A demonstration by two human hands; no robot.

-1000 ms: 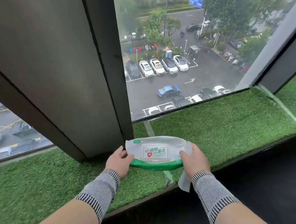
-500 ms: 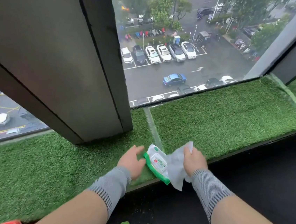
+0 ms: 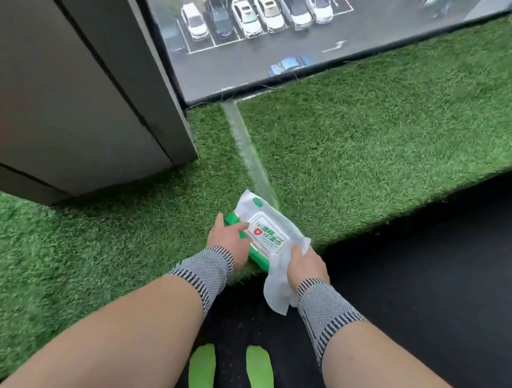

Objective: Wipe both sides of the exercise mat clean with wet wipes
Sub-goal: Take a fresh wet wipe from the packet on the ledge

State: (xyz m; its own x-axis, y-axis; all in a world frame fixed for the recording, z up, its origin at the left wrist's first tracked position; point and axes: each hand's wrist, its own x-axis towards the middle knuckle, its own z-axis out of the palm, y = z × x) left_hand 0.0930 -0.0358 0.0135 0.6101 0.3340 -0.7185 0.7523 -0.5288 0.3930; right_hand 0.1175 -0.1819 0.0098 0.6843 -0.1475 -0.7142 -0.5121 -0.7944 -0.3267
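Note:
A white-and-green wet wipes pack lies on the artificial grass near the ledge's front edge. My left hand rests on its left end, with a finger pressing on the label flap. My right hand pinches a white wet wipe at the pack's right corner. The wipe hangs down over the ledge edge. Below the ledge is a black surface; I cannot tell whether it is the exercise mat.
The green turf ledge runs along a window above a car park. A grey pillar stands at the left. My two green shoe tips stand on the black surface below.
The pack went from being held up in both hands to lying on the grass. My left hand moved onto it. My right hand still holds the wipe. The view tipped downward.

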